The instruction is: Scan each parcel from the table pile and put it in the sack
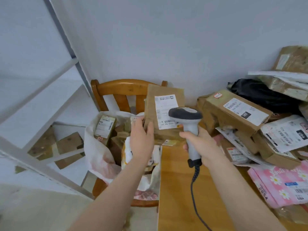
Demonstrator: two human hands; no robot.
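On our left the sack (98, 154) sits open on the chair (120, 86), and we see several boxes already inside it, so part of the job looks done. Just right of it, our left hand (141, 135) grips the box (164, 107) by its lower left edge, fingers curled behind and thumb across the front. The box is held in the air over the gap between sack and counter (176, 189), near the counter's left edge. Its long axis stands close to upright, tipped slightly, and its labelled face points back toward us (the print reads upside down, with the barcode at the low end). Next, the scanner (185, 113) has its head just in front of that label, aimed away from us at it; our right hand (205, 144) is wrapped tight round its handle. We judge this box to be at the scan step, not yet in the sack. Farther right the pile (236, 112) is heaped on the counter, with many parcels left to do.
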